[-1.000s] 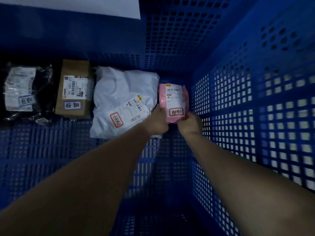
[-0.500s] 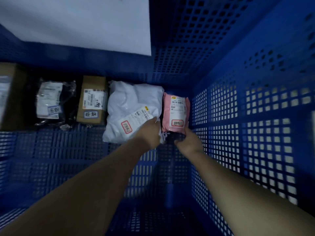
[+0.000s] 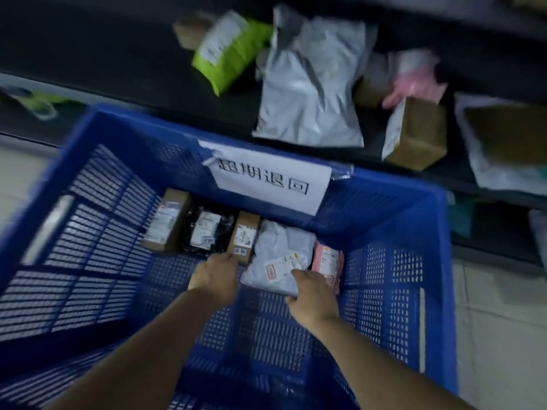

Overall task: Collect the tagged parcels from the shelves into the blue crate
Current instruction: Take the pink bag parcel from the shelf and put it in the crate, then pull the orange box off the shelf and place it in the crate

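Head view looks down into the blue crate (image 3: pixel 399 184), where five parcels sit in a row against the far wall under a paper sign (image 3: pixel 266 179): a brown box (image 3: pixel 165 223), a black bag (image 3: pixel 207 232), a small brown box (image 3: pixel 244 236), a white bag (image 3: pixel 281 253) and a pink bag (image 3: pixel 327 260). Both hands are low inside the crate at the near edge of that row. The left hand (image 3: pixel 216 276) holds nothing that shows, its fingers bent loosely towards the near end of the small brown box. The right hand (image 3: pixel 313 294) lies over the near edge of the white bag, just beside the pink bag, and whether it grips or only rests I cannot tell. What is left to collect lies the other way — up and forward, past the far wall, on the dark shelf (image 3: pixel 118 54). A large grey bag (image 3: pixel 310 84) lies there almost straight beyond the sign, its long axis running away from the person, with a green bag (image 3: pixel 228 51) to its left and a shelf box (image 3: pixel 414 134) to its right. These are too blurred to tell which are tagged. Most of them sit right of the sign, so the right hand is probably the nearer one, and either hand would have to rise clear of the crate wall first.
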Demonstrator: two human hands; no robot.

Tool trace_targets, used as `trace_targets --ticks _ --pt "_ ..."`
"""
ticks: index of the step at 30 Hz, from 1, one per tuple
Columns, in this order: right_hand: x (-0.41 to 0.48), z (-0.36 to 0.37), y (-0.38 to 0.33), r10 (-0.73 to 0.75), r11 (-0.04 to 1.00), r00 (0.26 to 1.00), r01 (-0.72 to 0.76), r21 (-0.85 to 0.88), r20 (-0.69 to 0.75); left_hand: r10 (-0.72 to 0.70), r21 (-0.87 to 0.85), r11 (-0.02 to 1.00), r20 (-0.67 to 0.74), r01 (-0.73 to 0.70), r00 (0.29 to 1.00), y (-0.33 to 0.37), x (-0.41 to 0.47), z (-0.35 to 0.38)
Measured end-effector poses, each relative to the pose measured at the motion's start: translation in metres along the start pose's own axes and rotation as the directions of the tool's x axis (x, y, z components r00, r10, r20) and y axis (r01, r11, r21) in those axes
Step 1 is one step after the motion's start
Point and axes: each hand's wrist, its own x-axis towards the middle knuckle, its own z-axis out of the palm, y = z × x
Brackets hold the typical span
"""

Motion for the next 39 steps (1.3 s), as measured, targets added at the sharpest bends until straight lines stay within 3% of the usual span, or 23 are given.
trace_targets --ticks 7,11,21,30,35,39 --pt "-0.060 -0.086 -0.117 -0.246 0.948 0.969 0.248 -0.200 0.034 -0.010 0.064 0.998 -0.185 0.023 0.983 -0.045 -0.121 -0.101" --pt "-0.098 -0.132 -0.187 -0.375 0.883 0.927 0.359 -0.303 0.005 -0.112 -0.013 0.994 -0.264 0.113 0.958 -0.077 -0.197 -0.144" --pt "-0.193 -0.184 -0.369 -0.665 0.682 0.747 0.608 -0.407 -0.001 -0.338 -0.162 0.941 -0.472 0.297 0.814 -0.180 -0.358 -0.207" --pt "-0.250 -0.188 -0.537 -0.768 0.555 0.640 0.668 -0.496 0.003 -0.437 -0.214 0.894 -0.607 0.393 0.664 -0.301 -0.464 -0.253" --pt "-0.272 -0.184 -0.622 -0.781 0.579 0.616 0.649 -0.495 -0.105 -0.413 -0.212 0.900 -0.690 0.380 0.594 -0.377 -0.502 -0.281" --pt "-0.286 -0.180 -0.676 -0.762 0.609 0.630 0.620 -0.495 -0.148 -0.363 -0.149 0.911 -0.732 0.384 0.577 -0.427 -0.522 -0.302"
